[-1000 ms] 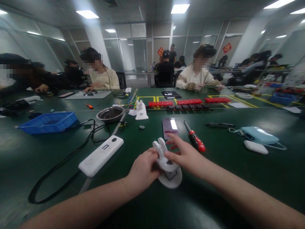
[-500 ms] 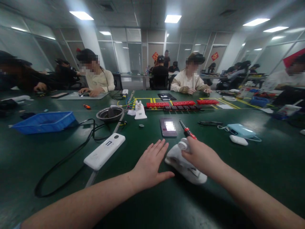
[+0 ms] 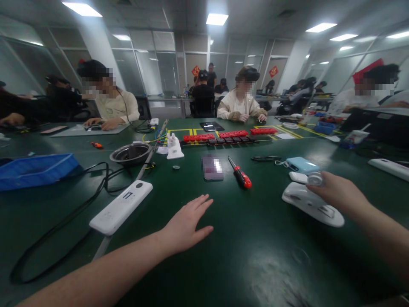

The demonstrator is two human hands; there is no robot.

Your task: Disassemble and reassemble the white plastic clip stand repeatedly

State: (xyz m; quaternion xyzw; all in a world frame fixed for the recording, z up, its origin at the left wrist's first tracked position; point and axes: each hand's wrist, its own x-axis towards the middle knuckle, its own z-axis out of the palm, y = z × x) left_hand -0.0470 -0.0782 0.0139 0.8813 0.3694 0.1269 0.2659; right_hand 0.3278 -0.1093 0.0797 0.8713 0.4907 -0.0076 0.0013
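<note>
My right hand is closed on a white stand with a long rounded base and a round, disc-like end. The disc shows beside my thumb, while most of my fingers are hidden behind the hand. The stand is tilted, and I cannot tell whether its base touches the table. My left hand hovers or rests over the green tabletop, fingers stretched out and holding nothing. Beyond it lies a phone with a lit screen. A red-and-black screwdriver lies between the two hands, farther back.
A white power bank marked 17 and a black cable lie left. Behind them are a blue tray and a metal bowl. A similar white stand and red strips stand farther back; people sit opposite.
My right hand has carried the white stand to the right, away from my left hand, uncovering the screwdriver's handle. My left hand stays spread. The view has turned right.
</note>
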